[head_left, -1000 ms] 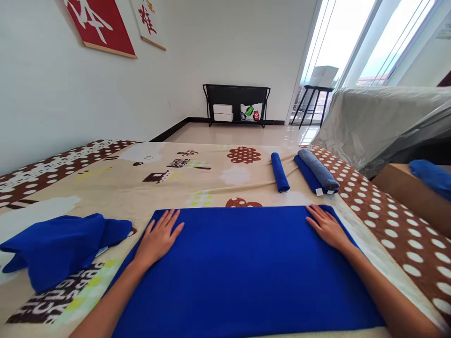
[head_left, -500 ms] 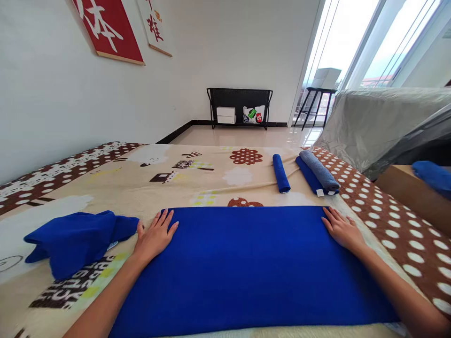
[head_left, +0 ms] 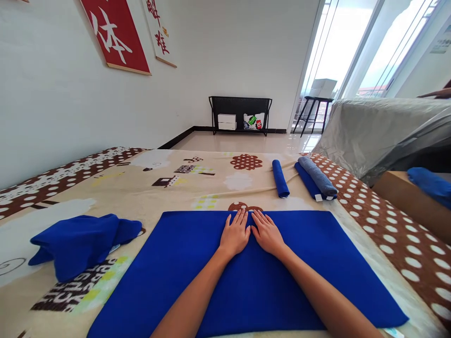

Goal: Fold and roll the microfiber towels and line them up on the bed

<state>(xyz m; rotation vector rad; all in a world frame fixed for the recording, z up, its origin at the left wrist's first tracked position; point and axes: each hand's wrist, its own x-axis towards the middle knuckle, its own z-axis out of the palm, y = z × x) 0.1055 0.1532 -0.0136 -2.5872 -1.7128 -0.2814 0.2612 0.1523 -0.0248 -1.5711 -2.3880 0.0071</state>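
A large blue towel [head_left: 169, 267] lies spread flat on the patterned blanket [head_left: 141, 188] in front of me. My left hand [head_left: 235, 234] rests palm down on the towel near the middle of its far edge, fingers stretched out. Right beside it, almost touching, my right hand [head_left: 267, 232] lies flat the same way. Neither hand holds anything.
A crumpled blue cloth [head_left: 81, 241] lies at the left. A rolled blue towel [head_left: 280, 178] and a blue-and-grey roll [head_left: 317, 176] lie at the far right. A cardboard box [head_left: 412, 199] with a blue cloth [head_left: 430, 183] stands at right, beside plastic-covered furniture [head_left: 380, 126].
Both hands slid inward from the towel's far corners and now lie together at the middle of its far edge. The camera tilted slightly.
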